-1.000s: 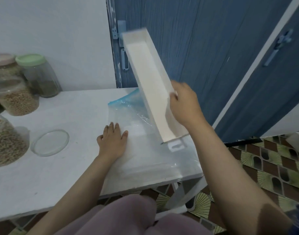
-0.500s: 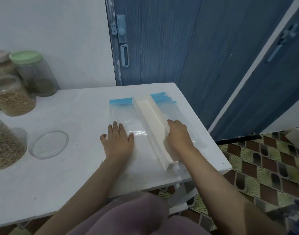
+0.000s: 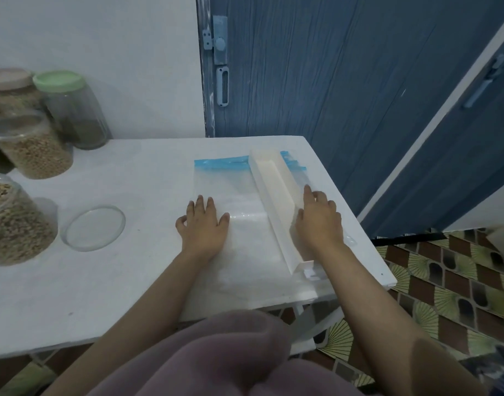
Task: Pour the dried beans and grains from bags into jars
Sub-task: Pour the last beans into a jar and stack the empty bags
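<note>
Clear plastic bag lies flat under my spread left hand; my right hand, fingers straight, presses beside the white tray.

We take this for a home pantry corner: beside the white table stand a blue wooden door and patterned floor tiles, and on its far left edge, lidded jars of dried beans.

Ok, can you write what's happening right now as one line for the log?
left hand: flat on empty plastic bag | right hand: resting beside white tray lying on bag | jar lid: off, on table
</note>
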`<act>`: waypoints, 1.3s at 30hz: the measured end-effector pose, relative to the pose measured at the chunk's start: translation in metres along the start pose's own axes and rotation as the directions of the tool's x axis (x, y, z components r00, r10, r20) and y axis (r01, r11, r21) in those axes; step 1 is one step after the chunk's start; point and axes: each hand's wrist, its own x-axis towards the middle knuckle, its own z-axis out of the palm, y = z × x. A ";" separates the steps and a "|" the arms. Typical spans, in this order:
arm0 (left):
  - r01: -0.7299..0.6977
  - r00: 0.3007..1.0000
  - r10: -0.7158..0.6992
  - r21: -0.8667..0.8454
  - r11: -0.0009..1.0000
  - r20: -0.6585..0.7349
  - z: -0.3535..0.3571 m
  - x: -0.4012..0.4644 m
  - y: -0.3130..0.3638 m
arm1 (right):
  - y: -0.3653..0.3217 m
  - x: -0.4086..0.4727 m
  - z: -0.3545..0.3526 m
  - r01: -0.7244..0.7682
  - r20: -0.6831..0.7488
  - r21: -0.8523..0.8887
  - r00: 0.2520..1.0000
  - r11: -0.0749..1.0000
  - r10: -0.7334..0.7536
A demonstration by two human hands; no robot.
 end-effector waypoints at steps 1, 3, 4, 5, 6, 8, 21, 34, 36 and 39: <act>0.011 1.000 -0.010 -0.067 0.998 0.013 -0.006 -0.001 -0.001 | -0.004 -0.002 -0.004 0.039 -0.054 0.026 0.998 0.999 -0.038; 0.020 1.000 -0.019 -0.193 0.981 0.008 -0.021 -0.007 -0.004 | -0.017 -0.006 -0.014 0.133 -0.150 0.136 0.982 0.982 -0.112; 0.009 1.000 -0.014 -0.242 0.970 -0.021 -0.028 -0.012 -0.007 | -0.026 -0.010 -0.019 0.178 -0.167 0.220 0.976 0.959 -0.143; -0.015 0.997 -0.005 -0.280 0.960 -0.072 -0.034 -0.018 -0.010 | -0.036 -0.014 -0.023 0.218 -0.168 0.306 0.970 0.927 -0.173; -0.051 0.990 0.007 -0.313 0.948 -0.140 -0.041 -0.024 -0.013 | -0.047 -0.019 -0.026 0.253 -0.166 0.375 0.965 0.892 -0.204; -0.139 0.954 0.023 -0.374 0.917 -0.299 -0.053 -0.037 -0.022 | -0.071 -0.030 -0.029 0.304 -0.152 0.455 0.953 0.837 -0.263; -0.278 0.656 0.055 -0.173 0.945 -0.753 -0.166 -0.078 -0.165 | -0.261 -0.071 -0.016 0.458 -0.042 0.555 0.849 0.695 -0.526; -0.184 0.960 -0.007 -0.651 0.736 -0.279 -0.196 -0.050 -0.296 | -0.368 -0.064 0.081 0.288 0.495 -0.029 0.836 0.957 -0.237; -0.203 0.975 0.064 -0.739 0.642 -0.212 -0.197 -0.049 -0.303 | -0.369 -0.071 0.078 0.252 0.464 -0.003 0.858 0.968 -0.222; -0.212 0.977 0.143 -0.777 0.592 -0.158 -0.202 -0.046 -0.314 | -0.369 -0.095 0.070 0.192 0.319 0.115 0.922 0.975 -0.219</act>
